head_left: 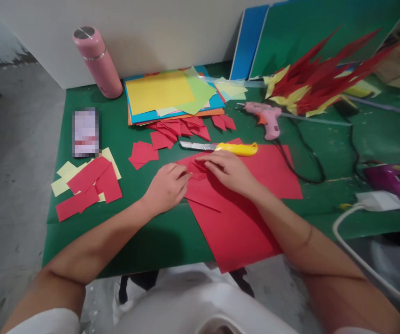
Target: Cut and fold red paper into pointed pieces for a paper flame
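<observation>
A large red paper sheet [241,213] lies on the green table [151,241], hanging over its near edge. On the sheet's far left corner sits a small folded red paper piece [195,168]. My left hand [167,188] has its fingers curled, fingertips pinching the left edge of that piece. My right hand [226,169] lies over the piece from the right, fingers stretched out and pressing it flat. Just beyond my right hand rests a yellow-handled utility knife [229,148].
Cut red pieces [182,130] and red and yellow strips [88,185] lie at left and centre. A stack of coloured paper [172,95], a pink bottle [97,60], a pink glue gun [267,118] with black cable, a red-yellow paper flame [318,79] and a phone [85,132] stand around.
</observation>
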`<act>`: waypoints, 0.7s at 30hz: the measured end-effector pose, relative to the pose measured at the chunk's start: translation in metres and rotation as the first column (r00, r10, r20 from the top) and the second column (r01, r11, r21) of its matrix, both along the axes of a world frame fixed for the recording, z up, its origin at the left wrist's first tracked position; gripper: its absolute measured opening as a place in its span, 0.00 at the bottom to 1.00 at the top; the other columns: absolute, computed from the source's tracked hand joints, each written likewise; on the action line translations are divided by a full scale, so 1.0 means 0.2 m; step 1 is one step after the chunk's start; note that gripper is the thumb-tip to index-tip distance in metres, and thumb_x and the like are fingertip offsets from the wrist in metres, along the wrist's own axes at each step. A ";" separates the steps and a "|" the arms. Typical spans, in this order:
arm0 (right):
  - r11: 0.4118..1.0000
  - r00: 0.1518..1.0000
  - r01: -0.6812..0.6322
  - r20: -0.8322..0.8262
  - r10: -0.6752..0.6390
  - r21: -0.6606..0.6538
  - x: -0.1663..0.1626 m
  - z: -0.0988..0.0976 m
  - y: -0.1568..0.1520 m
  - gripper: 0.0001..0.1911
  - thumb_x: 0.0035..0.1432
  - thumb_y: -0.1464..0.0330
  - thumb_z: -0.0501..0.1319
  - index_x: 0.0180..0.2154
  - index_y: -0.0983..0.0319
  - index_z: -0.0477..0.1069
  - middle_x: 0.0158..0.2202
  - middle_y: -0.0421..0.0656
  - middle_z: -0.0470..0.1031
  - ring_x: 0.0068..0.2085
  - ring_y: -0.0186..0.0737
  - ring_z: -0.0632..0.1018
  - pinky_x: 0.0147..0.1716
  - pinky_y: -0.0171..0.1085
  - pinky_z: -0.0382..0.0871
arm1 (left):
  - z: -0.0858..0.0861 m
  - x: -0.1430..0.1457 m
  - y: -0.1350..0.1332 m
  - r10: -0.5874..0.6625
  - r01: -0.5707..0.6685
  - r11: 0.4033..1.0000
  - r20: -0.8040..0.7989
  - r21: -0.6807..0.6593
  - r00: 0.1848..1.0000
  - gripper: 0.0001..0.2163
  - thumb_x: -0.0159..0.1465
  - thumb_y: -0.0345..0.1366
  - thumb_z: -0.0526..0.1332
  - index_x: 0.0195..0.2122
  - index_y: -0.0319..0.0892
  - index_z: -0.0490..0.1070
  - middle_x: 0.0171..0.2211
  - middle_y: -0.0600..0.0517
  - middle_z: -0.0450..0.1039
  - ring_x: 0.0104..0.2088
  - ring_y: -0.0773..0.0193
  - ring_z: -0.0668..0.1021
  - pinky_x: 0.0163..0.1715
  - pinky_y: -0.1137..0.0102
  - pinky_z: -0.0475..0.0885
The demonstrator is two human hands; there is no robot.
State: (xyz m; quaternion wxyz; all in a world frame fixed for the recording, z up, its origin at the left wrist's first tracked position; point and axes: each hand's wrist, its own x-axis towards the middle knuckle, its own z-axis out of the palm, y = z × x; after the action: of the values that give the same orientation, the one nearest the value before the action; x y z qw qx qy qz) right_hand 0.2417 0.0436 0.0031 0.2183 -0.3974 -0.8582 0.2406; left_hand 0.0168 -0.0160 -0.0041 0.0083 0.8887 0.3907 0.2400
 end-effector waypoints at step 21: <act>0.992 0.996 0.088 0.019 -0.086 -0.094 -0.04 0.02 -0.02 0.09 0.61 0.65 0.61 0.28 0.60 0.72 0.25 0.41 0.74 0.27 0.37 0.70 0.28 0.37 0.61 | -0.02 0.00 0.01 -0.080 0.083 0.989 0.029 -0.119 0.996 0.15 0.68 0.28 0.53 0.51 0.40 0.74 0.51 0.42 0.75 0.51 0.55 0.75 0.51 0.57 0.70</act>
State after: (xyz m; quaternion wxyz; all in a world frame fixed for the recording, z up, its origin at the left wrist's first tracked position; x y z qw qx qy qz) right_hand 0.2332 0.0392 0.0081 0.2032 -0.4460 -0.8293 0.2685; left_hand 0.0177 -0.0144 -0.0077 0.0761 0.8988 0.3675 0.2263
